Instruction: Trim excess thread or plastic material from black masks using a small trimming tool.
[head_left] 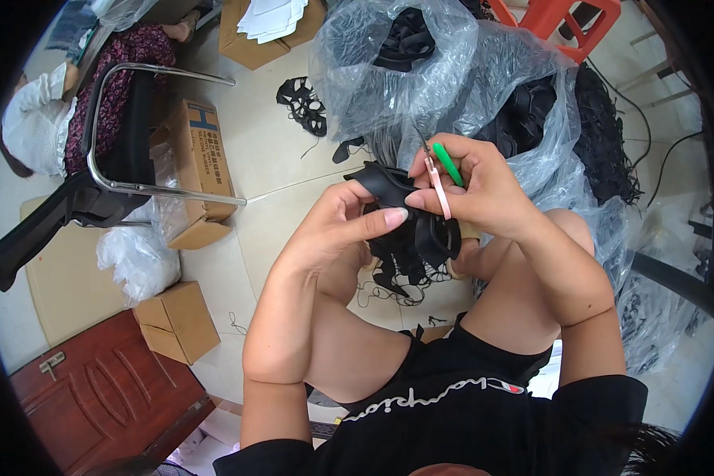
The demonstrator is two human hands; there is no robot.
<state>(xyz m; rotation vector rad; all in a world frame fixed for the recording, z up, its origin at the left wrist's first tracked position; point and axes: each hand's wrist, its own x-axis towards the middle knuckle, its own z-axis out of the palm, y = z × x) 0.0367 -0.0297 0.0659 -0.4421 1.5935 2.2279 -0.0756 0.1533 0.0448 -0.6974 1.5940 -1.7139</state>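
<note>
My left hand is closed on a black, glossy, rubber-like piece with curved edges and openings, its thumb pressed on the near side. My right hand is closed around a slim cutting tool with a pink handle and thin dark blades pointing away from me. A bright green stick-shaped part also lies in that hand; whether it belongs to the same tool I cannot tell. The right thumb rests at the right edge of the black piece. More black material hangs below, partly hidden by my hands.
Black scraps lie on the floor between my feet, others farther left. Ahead, clear plastic bags hold black pieces, near an orange stool. Cardboard boxes and a chair stand at left; another person sits beyond.
</note>
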